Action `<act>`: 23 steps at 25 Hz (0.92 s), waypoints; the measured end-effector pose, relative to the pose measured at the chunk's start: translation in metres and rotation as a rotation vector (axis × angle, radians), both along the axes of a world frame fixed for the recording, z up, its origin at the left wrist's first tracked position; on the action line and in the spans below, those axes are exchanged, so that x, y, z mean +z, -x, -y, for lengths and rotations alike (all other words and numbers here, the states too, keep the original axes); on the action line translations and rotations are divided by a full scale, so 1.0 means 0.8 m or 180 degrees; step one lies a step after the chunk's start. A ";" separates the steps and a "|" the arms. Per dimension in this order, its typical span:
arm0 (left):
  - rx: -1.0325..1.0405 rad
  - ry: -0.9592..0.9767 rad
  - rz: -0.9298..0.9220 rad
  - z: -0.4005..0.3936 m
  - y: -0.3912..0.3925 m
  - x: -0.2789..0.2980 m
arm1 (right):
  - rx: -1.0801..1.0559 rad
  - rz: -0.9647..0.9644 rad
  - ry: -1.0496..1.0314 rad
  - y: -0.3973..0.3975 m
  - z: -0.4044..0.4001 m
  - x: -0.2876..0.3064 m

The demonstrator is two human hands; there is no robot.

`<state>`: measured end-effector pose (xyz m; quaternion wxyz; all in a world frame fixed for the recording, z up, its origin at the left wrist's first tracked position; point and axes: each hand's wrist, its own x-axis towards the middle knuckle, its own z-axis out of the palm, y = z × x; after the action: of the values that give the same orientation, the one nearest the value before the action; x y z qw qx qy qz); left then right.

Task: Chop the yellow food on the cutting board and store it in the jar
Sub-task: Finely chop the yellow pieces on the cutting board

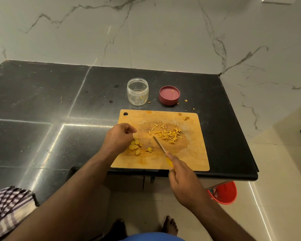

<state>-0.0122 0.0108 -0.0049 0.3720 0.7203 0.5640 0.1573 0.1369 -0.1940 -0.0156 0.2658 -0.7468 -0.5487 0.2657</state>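
Observation:
A wooden cutting board (189,159) lies at the counter's front edge. Round yellow slices (134,146) sit near its left side, and a pile of thin chopped yellow sticks (169,135) lies at its middle. My left hand (118,138) hovers over the slices with its fingers curled, holding nothing that I can see. My right hand (182,178) grips the yellow handle of a knife (161,146), whose blade points toward the chopped pile. Behind the board stands a clear jar (137,91), open, with a few yellow bits inside.
The jar's maroon lid (169,95) lies upturned to the jar's right, with yellow crumbs around it. The black counter (42,101) ends at the right by a marble wall. A checked cloth (7,207) lies at the lower left. A red bucket (224,193) stands on the floor.

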 end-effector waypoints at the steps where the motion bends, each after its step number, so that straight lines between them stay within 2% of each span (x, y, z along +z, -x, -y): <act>1: -0.0016 -0.0026 -0.0001 -0.001 0.000 -0.001 | 0.0092 0.0010 0.0018 0.004 -0.001 -0.001; 7: -0.0313 0.0008 -0.0396 -0.002 0.009 0.000 | -0.0377 -0.0013 -0.0053 -0.018 -0.006 -0.002; 15: -0.0794 -0.0190 -0.0732 0.007 0.001 0.008 | -0.0094 -0.0203 -0.0031 0.001 -0.009 -0.007; 23: -0.0671 -0.0039 -0.0419 0.005 -0.004 0.019 | 0.0049 0.0036 -0.0006 0.006 -0.042 -0.003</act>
<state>-0.0089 0.0069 0.0100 0.3442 0.7866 0.5074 0.0731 0.1320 -0.1604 -0.0180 0.2614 -0.7438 -0.5561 0.2630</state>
